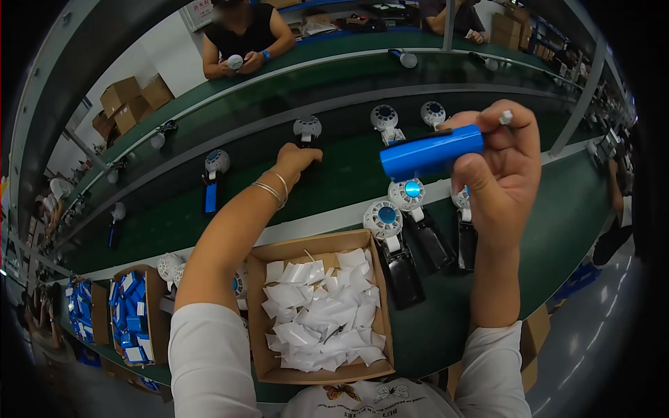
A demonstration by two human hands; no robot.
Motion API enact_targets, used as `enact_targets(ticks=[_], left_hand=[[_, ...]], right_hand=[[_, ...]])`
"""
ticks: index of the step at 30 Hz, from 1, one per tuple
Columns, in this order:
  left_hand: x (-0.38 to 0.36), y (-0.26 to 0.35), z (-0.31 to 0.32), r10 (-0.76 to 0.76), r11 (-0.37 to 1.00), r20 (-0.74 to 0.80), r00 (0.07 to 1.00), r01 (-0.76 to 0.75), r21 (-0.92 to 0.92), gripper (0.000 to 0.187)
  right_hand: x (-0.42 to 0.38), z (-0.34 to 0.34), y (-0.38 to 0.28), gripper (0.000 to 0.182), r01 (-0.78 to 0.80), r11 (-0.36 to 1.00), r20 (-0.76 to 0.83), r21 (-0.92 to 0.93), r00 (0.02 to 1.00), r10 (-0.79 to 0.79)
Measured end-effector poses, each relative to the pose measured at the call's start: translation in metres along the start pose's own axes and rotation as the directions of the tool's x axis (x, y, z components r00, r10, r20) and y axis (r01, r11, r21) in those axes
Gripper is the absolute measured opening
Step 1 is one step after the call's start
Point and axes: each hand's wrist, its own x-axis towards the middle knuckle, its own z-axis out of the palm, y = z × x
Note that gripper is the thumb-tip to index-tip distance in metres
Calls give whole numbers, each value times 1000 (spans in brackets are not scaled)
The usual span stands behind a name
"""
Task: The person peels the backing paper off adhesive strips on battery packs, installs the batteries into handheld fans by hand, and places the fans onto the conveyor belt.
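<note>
My right hand (505, 164) is raised and closed round one end of a blue cylindrical battery pack (432, 152), with a small white connector (506, 117) by its fingertips. My left hand (298, 161) reaches over the green conveyor belt (348, 167) to a white round fan head (306, 126) with a dark handle. Its fingers are at the handle; how firmly they hold it is hidden. Below my right hand, several fan units with black handles, one of them a fan unit (383, 219), lie on the near table edge.
An open cardboard box (258, 334) of white slips stands before me. Boxes of blue packs (131, 313) are at the left. More fan units (217, 161) lie on the belt. Beyond the rail, a person (244, 35) holds a white part. A metal post (578, 97) rises at the right.
</note>
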Motion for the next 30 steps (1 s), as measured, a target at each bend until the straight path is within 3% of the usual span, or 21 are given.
enact_targets(ticks=[1,2,5,7,8,9,11,12,15,18,22,25,29,30], left_hand=[[-8,2,-11,-14,986,-3,1000,13,-168,51],[-17,-2,-23,94,886,114,989,-31,-462,48],[-109,6,-67,246,809,69,967,-166,-564,51],[-169,-4,-88,256,737,53,965,-159,-657,44],[-194,-12,-95,240,663,67,968,-113,-740,41],[-205,-31,-97,264,644,103,959,-96,-759,46],[-234,-37,-95,327,563,-65,943,-250,-788,54],[-249,-36,-95,294,524,-71,953,-223,-822,62],[-262,-49,-101,335,505,-196,922,-351,-788,69],[-260,-49,-105,319,420,-250,914,-372,-828,69],[-261,-50,-115,266,345,-167,949,-256,-903,68],[-261,-56,-118,354,367,-177,918,-311,-877,66],[-255,-68,-117,416,413,-187,890,-368,-833,70],[-253,-70,-117,450,421,-209,868,-412,-808,71]], right_hand=[[-1,4,2,37,-56,992,48,113,998,50],[-3,9,6,36,-119,980,99,158,990,105],[-20,38,12,33,-364,894,218,261,924,313],[-32,66,17,31,-290,949,353,121,906,232],[-33,79,9,27,-312,943,483,117,847,221],[-31,91,3,26,-210,978,603,20,782,156],[-26,115,-4,29,-12,997,746,-73,663,62],[-26,127,-5,29,-14,998,754,-54,654,50],[-26,162,-9,32,295,939,681,-176,726,-100],[-28,177,-9,31,396,894,675,-211,720,-160],[-28,181,-12,31,440,855,711,-274,691,-128],[-19,185,-14,30,404,898,700,-172,692,-177],[-17,189,-19,28,366,909,706,-198,697,-126],[-17,187,-19,28,272,941,678,-199,732,-69]])
